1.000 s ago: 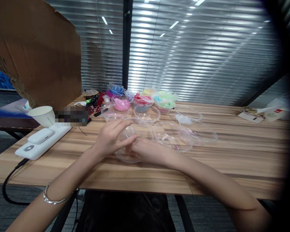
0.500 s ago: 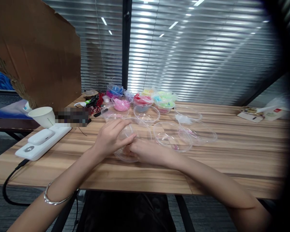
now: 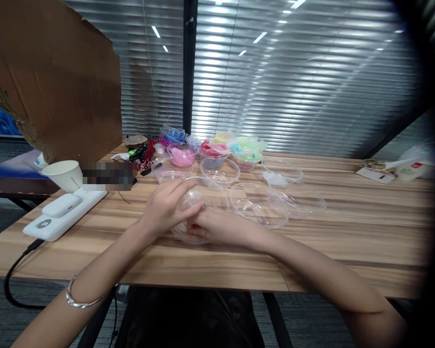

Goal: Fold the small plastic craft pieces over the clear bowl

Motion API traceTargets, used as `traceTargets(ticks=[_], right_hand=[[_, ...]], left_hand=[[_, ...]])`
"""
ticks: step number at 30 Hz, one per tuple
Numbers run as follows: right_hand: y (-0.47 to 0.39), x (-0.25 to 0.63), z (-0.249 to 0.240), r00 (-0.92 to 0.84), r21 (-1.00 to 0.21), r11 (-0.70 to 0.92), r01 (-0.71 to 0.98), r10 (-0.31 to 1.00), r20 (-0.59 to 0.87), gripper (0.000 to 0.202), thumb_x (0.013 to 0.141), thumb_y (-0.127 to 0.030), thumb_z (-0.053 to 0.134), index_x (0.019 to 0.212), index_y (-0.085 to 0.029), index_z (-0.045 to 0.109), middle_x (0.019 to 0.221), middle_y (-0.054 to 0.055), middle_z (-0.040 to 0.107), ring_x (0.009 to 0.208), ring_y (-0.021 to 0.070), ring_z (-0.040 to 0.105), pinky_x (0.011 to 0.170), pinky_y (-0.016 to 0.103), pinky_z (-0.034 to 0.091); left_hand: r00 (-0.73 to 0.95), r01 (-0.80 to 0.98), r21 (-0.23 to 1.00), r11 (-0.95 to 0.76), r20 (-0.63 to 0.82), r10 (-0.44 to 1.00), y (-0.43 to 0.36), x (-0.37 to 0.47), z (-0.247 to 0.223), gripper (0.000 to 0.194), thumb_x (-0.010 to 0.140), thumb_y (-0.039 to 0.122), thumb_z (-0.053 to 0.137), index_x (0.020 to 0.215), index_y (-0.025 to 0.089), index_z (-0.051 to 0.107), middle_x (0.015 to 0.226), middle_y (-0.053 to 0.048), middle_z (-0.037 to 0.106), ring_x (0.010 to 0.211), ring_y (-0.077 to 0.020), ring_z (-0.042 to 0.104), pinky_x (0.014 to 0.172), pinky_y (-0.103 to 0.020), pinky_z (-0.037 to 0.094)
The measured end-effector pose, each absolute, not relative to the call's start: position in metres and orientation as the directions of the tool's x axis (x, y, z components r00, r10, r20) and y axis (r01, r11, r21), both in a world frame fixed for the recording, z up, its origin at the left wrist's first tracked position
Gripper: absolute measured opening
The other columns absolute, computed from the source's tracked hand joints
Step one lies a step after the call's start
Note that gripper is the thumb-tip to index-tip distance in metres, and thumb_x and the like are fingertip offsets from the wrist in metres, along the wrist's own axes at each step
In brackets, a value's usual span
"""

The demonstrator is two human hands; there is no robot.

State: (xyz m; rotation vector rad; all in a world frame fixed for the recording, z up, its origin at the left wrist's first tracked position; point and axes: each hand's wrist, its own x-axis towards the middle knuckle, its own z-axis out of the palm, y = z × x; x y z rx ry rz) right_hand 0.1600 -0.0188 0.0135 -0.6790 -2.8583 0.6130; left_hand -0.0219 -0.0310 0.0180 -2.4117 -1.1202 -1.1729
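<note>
A clear plastic bowl [image 3: 220,195] stands near the front of the table, under both my hands. My left hand [image 3: 166,205] grips its left side, fingers stretched along the far part and thumb pointing across toward the right hand. Bent at the wrist, my right hand [image 3: 215,224] reaches in over the bowl's near right side with its fingers curled together. Whatever those fingertips hold, if anything, is hidden. Just to the right sits another clear bowl [image 3: 281,223] with small pinkish bits, and beyond it a third clear bowl [image 3: 321,208].
Behind are a bowl of pink pieces [image 3: 182,157], a bowl of red pieces [image 3: 213,149] and a bowl of green pieces [image 3: 248,157]. A paper cup [image 3: 63,175] and a white power strip [image 3: 58,227] stand left, near a cardboard sheet [image 3: 65,82]. Small boxes [image 3: 377,173] lie far right.
My right hand's fingers have shifted slightly within the bowl. My left hand and the surrounding bowls stay practically where they were.
</note>
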Motion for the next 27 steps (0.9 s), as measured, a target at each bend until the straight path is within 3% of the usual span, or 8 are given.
traceTargets(ticks=[4, 10, 20, 27], right_hand=[[-0.018, 0.16, 0.018, -0.894, -0.438, 0.814, 0.381, 0.445, 0.05, 0.022, 0.09, -0.019, 0.048, 0.068, -0.014, 0.051, 0.067, -0.001, 0.051, 0.059, 0.0092, 0.041, 0.054, 0.025, 0.026], [-0.016, 0.159, 0.02, -0.899, -0.464, 0.802, 0.377, 0.436, 0.024, 0.023, 0.082, -0.009, 0.048, 0.061, -0.016, 0.041, 0.064, -0.003, 0.045, 0.058, 0.0082, 0.038, 0.054, 0.026, 0.024], [-0.012, 0.165, 0.03, -0.944, -0.498, 0.81, 0.311, 0.324, -0.063, 0.018, 0.08, -0.009, 0.045, 0.063, -0.016, 0.043, 0.068, -0.003, 0.049, 0.061, 0.0097, 0.039, 0.057, 0.025, 0.027], [-0.011, 0.166, 0.027, -0.93, -0.493, 0.797, 0.35, 0.36, -0.079, 0.016, 0.08, -0.011, 0.045, 0.066, -0.017, 0.042, 0.07, -0.002, 0.048, 0.063, 0.0103, 0.04, 0.058, 0.025, 0.028]], left_hand=[[0.387, 0.724, 0.121, -0.679, 0.744, 0.545, -0.032, -0.023, 0.018, 0.037, 0.085, 0.038, 0.064, 0.114, 0.015, 0.06, 0.108, -0.009, 0.069, 0.099, -0.0232, 0.065, 0.087, -0.034, 0.05], [0.38, 0.738, 0.147, -0.659, 0.715, 0.586, -0.033, -0.022, 0.02, 0.038, 0.087, 0.04, 0.061, 0.114, 0.013, 0.06, 0.108, -0.01, 0.069, 0.1, -0.024, 0.065, 0.087, -0.036, 0.05], [0.387, 0.74, 0.151, -0.656, 0.702, 0.598, -0.031, -0.021, 0.021, 0.04, 0.088, 0.043, 0.06, 0.116, 0.014, 0.061, 0.11, -0.011, 0.07, 0.102, -0.0248, 0.065, 0.089, -0.037, 0.051], [0.397, 0.744, 0.136, -0.655, 0.698, 0.596, -0.031, -0.022, 0.02, 0.042, 0.087, 0.044, 0.061, 0.116, 0.014, 0.061, 0.107, -0.011, 0.07, 0.099, -0.0245, 0.066, 0.086, -0.037, 0.052]])
